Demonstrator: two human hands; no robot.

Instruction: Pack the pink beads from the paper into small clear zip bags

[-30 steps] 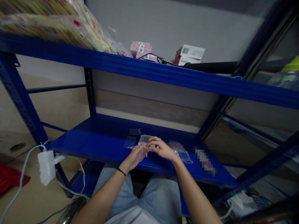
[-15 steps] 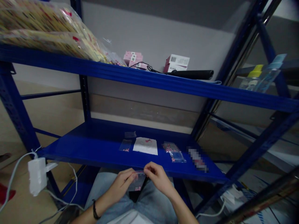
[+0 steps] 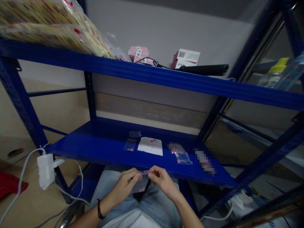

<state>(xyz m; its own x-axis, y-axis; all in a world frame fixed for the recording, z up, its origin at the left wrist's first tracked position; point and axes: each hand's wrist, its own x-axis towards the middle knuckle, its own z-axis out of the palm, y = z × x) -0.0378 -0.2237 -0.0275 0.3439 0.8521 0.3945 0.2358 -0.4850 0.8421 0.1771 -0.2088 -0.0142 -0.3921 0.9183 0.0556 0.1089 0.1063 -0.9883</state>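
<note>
Your L hand (image 3: 128, 182) & R hand (image 3: 163, 181) pinch clear bag (image 3: 137, 186) by top edge (pink bits (image 3: 142, 189) at btm), nr blue shelf (image 3: 95, 144).

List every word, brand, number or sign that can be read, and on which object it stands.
No text is readable.
White-and-magenta cartons: barcode; print too small.
Pink cartons: label marks too small.
Bagged yellow stack: blurred.
Pixelated strip: obscured.
Held plastic bag: no legible print.

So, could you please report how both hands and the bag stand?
Left hand, right hand: both pinching clear bag near its top. Pink pieces at its bottom. Blue shelf just beyond; no obstruction seen.
</note>
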